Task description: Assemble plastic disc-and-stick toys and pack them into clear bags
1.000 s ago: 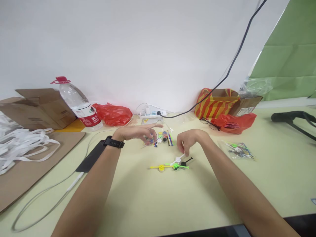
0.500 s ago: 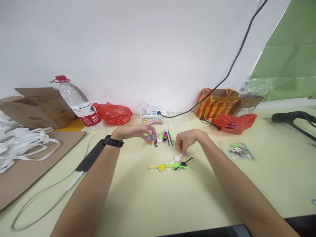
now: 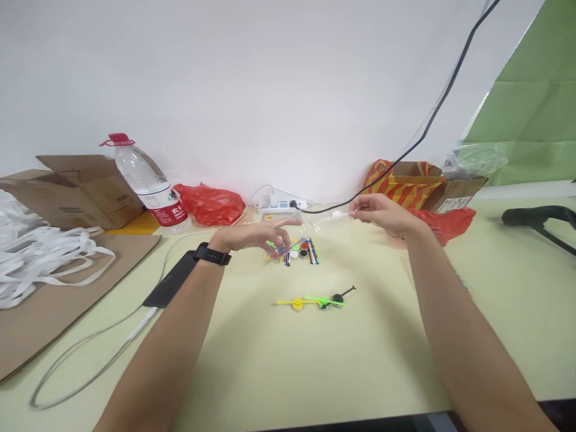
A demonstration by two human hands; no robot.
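My right hand (image 3: 382, 214) is raised over the back of the table, fingertips pinched on a white plastic spinner (image 3: 337, 215). My left hand (image 3: 258, 236), wearing a black watch, has its index finger stretched out and the other fingers curled on a clear plastic bag (image 3: 308, 225); the exact grip is partly hidden. Below it lie small coloured sticks (image 3: 314, 251) and round bases (image 3: 303, 253). Nearer me, a yellow spinner (image 3: 297, 304), a green spinner (image 3: 324, 303) and a black spinner (image 3: 338, 299) lie close together in a row.
A power strip (image 3: 281, 207) sits against the wall, its black cable rising right. To the left are a water bottle (image 3: 162, 207), a red bag (image 3: 211, 204), a cardboard box (image 3: 85, 192), white straps (image 3: 49, 255) and a dark phone (image 3: 171, 282). A striped bag (image 3: 405, 191) stands back right.
My right hand has lifted the white spinner from beside the other spinners and carried it up and back, toward the clear bag. My left hand has stayed almost in place. The view has shifted slightly.
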